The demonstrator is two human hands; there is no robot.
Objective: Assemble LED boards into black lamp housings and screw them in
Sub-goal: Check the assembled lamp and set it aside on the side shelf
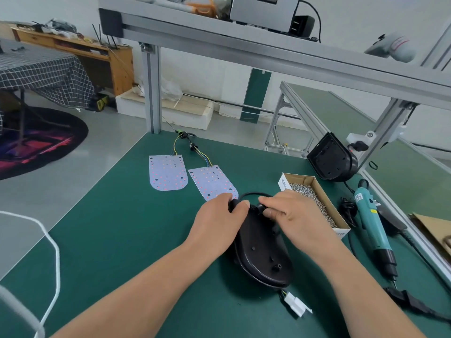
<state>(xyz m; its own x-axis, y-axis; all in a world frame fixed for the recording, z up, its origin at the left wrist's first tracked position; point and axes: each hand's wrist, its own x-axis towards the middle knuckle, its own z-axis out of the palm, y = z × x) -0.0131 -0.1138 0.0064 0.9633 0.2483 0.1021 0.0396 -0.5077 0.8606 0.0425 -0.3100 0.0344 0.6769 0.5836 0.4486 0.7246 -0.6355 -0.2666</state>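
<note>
Grasping far end of black oval plastic lamp housing (261, 254), both curled, left hand (219, 217) lies nearer than right hand (290, 213) to white LED board (211, 181) beyond.

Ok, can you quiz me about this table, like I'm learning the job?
1. How many LED boards lie on the green mat?
2. True or false: the right hand holds the teal screwdriver.
3. The cardboard box holds: A screws, B batteries, C tape?
Key: 1 two; 2 false, it and the left hand grip the black cable; 3 A.
</note>
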